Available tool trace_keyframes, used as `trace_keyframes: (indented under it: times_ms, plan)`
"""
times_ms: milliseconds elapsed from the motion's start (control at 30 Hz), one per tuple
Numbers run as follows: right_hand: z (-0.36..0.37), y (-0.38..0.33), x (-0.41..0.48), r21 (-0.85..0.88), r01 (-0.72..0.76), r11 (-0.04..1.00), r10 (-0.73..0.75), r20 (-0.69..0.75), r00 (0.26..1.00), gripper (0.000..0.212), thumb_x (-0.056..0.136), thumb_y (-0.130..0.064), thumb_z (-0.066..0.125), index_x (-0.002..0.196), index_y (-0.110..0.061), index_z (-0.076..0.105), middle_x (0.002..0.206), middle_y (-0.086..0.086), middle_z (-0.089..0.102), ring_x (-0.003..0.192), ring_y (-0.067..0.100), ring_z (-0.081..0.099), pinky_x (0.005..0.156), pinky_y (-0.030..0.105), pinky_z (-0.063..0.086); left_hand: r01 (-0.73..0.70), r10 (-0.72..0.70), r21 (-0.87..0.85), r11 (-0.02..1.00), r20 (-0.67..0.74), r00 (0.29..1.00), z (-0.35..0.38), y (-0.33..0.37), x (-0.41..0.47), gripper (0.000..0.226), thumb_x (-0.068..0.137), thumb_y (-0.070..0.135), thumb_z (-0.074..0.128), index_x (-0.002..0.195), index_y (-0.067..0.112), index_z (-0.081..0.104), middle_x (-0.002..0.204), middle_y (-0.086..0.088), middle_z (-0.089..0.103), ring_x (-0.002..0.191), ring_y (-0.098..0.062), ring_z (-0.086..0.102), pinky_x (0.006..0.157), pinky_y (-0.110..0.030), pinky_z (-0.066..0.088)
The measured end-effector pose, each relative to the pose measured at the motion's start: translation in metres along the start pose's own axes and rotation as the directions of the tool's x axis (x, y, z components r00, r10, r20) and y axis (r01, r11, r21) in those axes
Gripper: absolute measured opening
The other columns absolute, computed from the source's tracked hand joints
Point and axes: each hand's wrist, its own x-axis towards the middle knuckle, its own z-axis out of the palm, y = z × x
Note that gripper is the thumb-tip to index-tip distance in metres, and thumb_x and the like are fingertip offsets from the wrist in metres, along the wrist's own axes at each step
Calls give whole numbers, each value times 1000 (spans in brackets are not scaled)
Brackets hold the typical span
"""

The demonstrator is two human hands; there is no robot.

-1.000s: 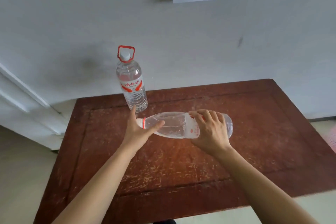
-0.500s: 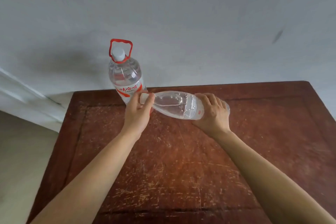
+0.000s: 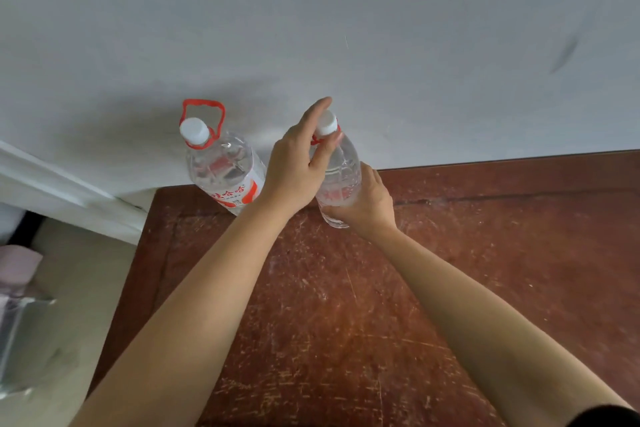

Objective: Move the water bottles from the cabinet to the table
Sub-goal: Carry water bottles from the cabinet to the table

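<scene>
Head view: setting the second bottle beside the first

At about 11 o'clock on the table [image 3: 485,270], close to the far edge by the wall [image 3: 415,28], the left bottle [image 3: 225,172] stands upright and untouched. It has a white cap and a red carrying loop.

Just at its 3 o'clock comes the left hand [image 3: 296,168]. Its thumb and fingers pinch the neck of the right bottle [image 3: 341,173] below the white cap, with one finger stretched up past the cap.

The right bottle is close to upright, near 12 o'clock on the table's far edge. It is near the left bottle, though the left hand hides whether the two touch.

At its 4 o'clock the right hand [image 3: 367,206] wraps its fingers round the lower body. That hand partly covers the base, so whether the bottle already bears on the wood cannot be told.

The step looks like the placing of this bottle, with one bottle already delivered. The cabinet is out of view, so how many bottles remain is unknown.

The next move probably calls for:
- seating the base flat,
- checking the bottle stands steady,
- easing the neck pinch and then the lower grip, without knocking the left bottle at 9 o'clock.
</scene>
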Motion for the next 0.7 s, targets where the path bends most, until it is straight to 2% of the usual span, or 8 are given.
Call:
trace_keyframes:
  times_ms: [133, 300, 433, 467, 533, 600, 700]
  plan:
    - [-2, 4, -2, 6, -8, 1000, 7, 79, 997, 107, 63, -56, 89, 150, -29, 33, 141, -3, 53, 119, 20, 60, 93, 42, 55, 53, -57, -81, 995, -45, 997, 7, -5, -9, 45, 105, 32, 52, 148, 23, 43, 131, -1, 62, 112, -13, 61, 96, -35, 52]
    - [-5, 1, -17, 22, -48, 999, 46, 84, 995, 108, 69, -57, 85, 156, -31, 26, 147, -2, 52, 123, 21, 59, 94, 40, 54, 80, -84, -126, 989, -31, 996, 14, -4, -21, 48, 105, 35, 49, 151, 31, 37, 140, 9, 52, 119, 0, 52, 103, -32, 50]
    - [-19, 0, -30, -104, -63, 993, 77, 132, 988, 94, 82, -48, 78, 158, -31, 24, 143, 5, 56, 124, 28, 59, 95, 45, 54, 98, -101, -111, 989, -18, 995, 10, -4, -15, 56, 105, 40, 46, 157, 33, 26, 147, 0, 49, 128, -12, 50, 108, -39, 46]
    - [-25, -1, -35, -145, -68, 987, 88, 135, 987, 92, 85, -48, 75, 158, -30, 22, 145, 5, 55, 126, 28, 58, 96, 45, 54, 96, -96, -66, 993, -2, 995, 7, -8, -15, 59, 105, 42, 44, 159, 33, 21, 151, -5, 46, 135, -19, 47, 111, -43, 43]
    - [-36, 0, -48, -210, -81, 974, 108, 122, 987, 90, 89, -50, 69, 160, -32, 17, 148, 6, 51, 124, 27, 59, 93, 43, 53, 85, -90, 102, 991, 49, 995, 1, -16, -24, 61, 106, 49, 35, 160, 35, 11, 165, -10, 24, 149, -30, 30, 118, -51, 33]
    - [-45, 0, -63, -284, -79, 956, 112, 101, 989, 86, 93, -55, 62, 160, -33, 14, 148, 6, 50, 121, 28, 62, 87, 42, 53, 76, -98, 220, 973, 93, 991, -2, -27, -50, 61, 106, 52, 29, 160, 40, 2, 169, -10, 8, 153, -32, 19, 120, -51, 28]
    - [-56, 2, -87, -358, -73, 931, 99, 55, 994, 75, 98, -53, 53, 160, -35, 14, 156, 3, 43, 128, 28, 57, 88, 42, 53, 104, -156, 340, 935, 130, 979, -6, -50, -104, 63, 105, 54, 23, 161, 34, 2, 169, -11, 11, 153, -31, 21, 121, -51, 28]
